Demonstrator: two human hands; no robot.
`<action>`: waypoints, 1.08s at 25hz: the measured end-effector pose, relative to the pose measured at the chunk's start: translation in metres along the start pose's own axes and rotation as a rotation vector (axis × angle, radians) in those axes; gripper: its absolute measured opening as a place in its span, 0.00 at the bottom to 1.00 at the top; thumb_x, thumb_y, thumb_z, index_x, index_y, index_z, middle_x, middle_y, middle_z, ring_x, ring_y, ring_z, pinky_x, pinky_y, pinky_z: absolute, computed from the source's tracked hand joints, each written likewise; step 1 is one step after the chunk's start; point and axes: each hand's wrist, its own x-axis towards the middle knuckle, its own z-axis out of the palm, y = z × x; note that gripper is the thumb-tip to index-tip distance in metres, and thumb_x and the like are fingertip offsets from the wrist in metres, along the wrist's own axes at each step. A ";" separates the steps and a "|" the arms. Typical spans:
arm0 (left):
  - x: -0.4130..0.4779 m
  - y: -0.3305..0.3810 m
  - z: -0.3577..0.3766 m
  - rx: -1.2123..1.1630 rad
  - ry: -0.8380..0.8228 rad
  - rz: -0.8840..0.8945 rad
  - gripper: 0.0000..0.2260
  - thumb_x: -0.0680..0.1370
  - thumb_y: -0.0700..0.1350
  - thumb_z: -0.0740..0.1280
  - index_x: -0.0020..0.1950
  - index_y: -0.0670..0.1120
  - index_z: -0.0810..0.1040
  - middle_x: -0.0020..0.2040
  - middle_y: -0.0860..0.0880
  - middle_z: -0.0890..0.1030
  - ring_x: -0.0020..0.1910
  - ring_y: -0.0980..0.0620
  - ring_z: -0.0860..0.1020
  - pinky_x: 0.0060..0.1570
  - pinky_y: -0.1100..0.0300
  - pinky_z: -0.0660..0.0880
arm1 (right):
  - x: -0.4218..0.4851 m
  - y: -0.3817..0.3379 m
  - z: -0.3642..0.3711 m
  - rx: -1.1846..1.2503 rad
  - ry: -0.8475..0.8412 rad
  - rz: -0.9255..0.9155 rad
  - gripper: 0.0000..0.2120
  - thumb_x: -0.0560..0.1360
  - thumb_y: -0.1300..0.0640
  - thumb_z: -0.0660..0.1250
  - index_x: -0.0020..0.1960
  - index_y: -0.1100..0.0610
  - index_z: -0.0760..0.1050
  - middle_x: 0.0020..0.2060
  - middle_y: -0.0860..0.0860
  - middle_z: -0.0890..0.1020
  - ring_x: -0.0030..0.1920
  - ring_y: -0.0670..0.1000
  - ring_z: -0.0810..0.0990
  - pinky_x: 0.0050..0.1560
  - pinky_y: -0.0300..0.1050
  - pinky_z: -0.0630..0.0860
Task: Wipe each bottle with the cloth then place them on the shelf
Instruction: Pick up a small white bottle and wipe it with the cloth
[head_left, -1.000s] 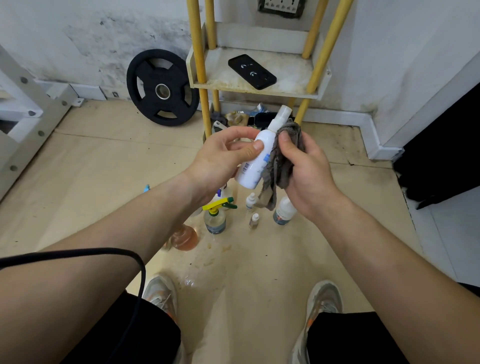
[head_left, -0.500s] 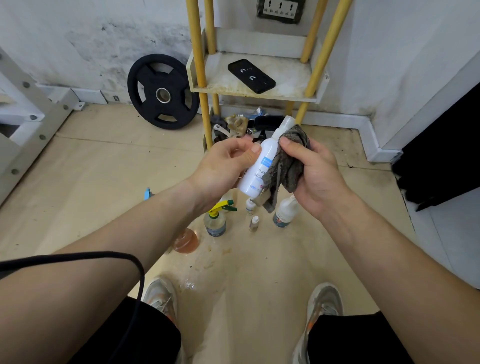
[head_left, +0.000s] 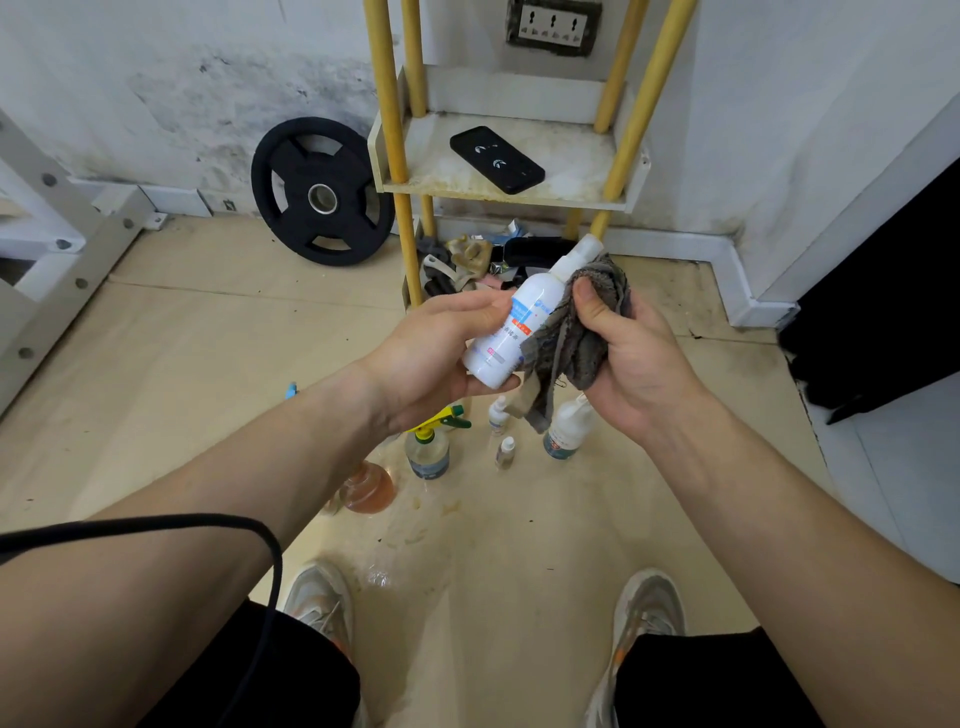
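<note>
On the beige floor (head_left: 208, 364) stands a yellow-posted shelf (head_left: 519, 182) with a black phone (head_left: 496, 159) on it. In front of the shelf, the left hand (head_left: 431, 353) grips a tilted white spray bottle (head_left: 511, 332), and the right hand (head_left: 628, 358) presses a grey cloth (head_left: 566, 338) against it. More bottles (head_left: 569, 431) stand on the floor below the shelf.

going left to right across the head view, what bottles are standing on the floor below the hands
round orange-tinted glass bottle → clear spray bottle with yellow and green trigger → tiny white dropper bottle → larger white squeeze bottle with a teal label
</note>
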 end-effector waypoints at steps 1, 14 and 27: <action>0.000 -0.001 0.001 0.036 0.012 0.019 0.13 0.83 0.45 0.62 0.66 0.43 0.79 0.56 0.43 0.81 0.49 0.46 0.78 0.41 0.55 0.79 | 0.000 0.001 0.000 -0.002 -0.007 -0.007 0.29 0.73 0.57 0.74 0.68 0.68 0.69 0.67 0.70 0.74 0.68 0.68 0.75 0.69 0.70 0.68; 0.000 -0.007 0.010 0.100 0.184 0.134 0.03 0.82 0.47 0.66 0.53 0.49 0.78 0.51 0.48 0.79 0.37 0.52 0.80 0.35 0.58 0.79 | -0.002 -0.001 0.003 -0.055 0.147 -0.046 0.16 0.78 0.63 0.69 0.65 0.63 0.72 0.58 0.60 0.82 0.57 0.58 0.83 0.60 0.58 0.80; -0.001 -0.006 0.017 0.045 0.023 -0.066 0.12 0.82 0.54 0.63 0.58 0.48 0.80 0.41 0.51 0.81 0.36 0.53 0.79 0.36 0.58 0.76 | -0.004 -0.002 -0.002 -0.058 0.116 -0.069 0.10 0.79 0.64 0.68 0.59 0.61 0.74 0.53 0.58 0.83 0.53 0.55 0.84 0.59 0.54 0.80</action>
